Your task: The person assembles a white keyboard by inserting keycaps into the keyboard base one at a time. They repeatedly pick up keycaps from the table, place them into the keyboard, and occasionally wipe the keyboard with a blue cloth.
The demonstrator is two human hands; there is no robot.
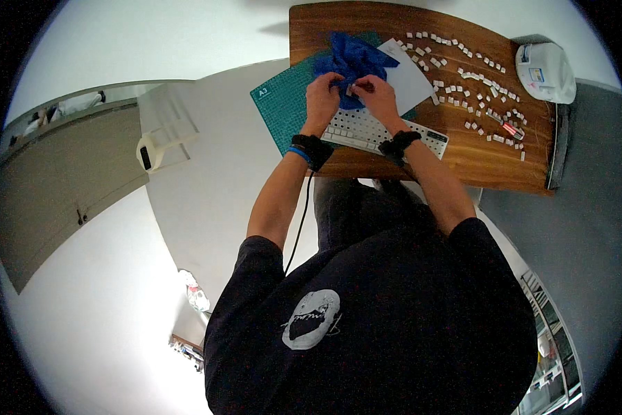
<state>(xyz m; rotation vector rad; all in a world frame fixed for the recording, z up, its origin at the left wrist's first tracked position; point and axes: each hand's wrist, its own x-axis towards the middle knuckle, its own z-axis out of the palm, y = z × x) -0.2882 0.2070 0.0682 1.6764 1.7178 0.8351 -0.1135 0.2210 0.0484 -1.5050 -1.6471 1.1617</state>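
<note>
A crumpled blue cloth (356,57) lies at the far side of the desk, over the green cutting mat. My left hand (322,102) is closed on the cloth's left edge, fingertips pinched into it. My right hand (378,99) is closed too, its fingertips pinching a small pale keycap (349,90) against the cloth. Just nearer to me, below both hands, sits a white keyboard (363,128) with its key positions bare; my right wrist partly covers it. Many loose white keycaps (452,88) are spread in rows on the right of the desk.
Under the keyboard is the green cutting mat (275,114); a white sheet (409,76) lies right of the cloth. A small red-and-white item (511,130) rests among the keycaps. At the wooden desk's (387,14) right edge stands a white plastic jug (547,72). A black cable (301,228) hangs from my left wrist.
</note>
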